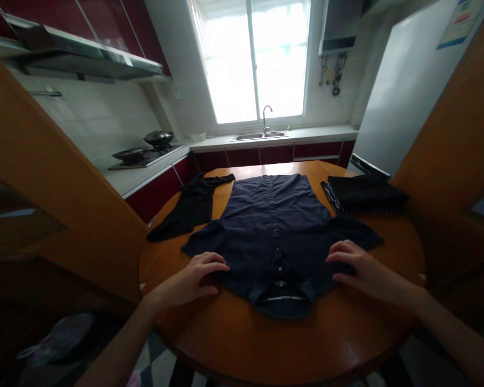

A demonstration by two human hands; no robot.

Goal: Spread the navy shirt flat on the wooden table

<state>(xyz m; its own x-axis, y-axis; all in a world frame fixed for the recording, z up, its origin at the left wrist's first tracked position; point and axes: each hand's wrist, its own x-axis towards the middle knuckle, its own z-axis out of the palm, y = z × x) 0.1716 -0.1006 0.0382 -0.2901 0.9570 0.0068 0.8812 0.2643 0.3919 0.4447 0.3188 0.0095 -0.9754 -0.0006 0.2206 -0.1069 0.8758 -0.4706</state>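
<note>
A dark navy short-sleeved shirt (254,236) lies spread flat, buttons up, its collar toward me and its hem toward the window. My left hand (204,274) hovers at or rests on the shirt's left shoulder, fingers apart and slightly curved. At the opposite shoulder my right hand (353,266) has its fingers loosely bent, with a gap between thumb and fingers. Neither hand grips the cloth as far as I can see; whether the fingertips touch it is hard to tell.
The shirt is on a round wooden table (290,349). A crumpled black garment (193,204) lies at its left, and folded dark clothes (365,193) are stacked at its right. Beyond stand a counter with a sink (260,136), a stove (145,157) and a fridge (403,80).
</note>
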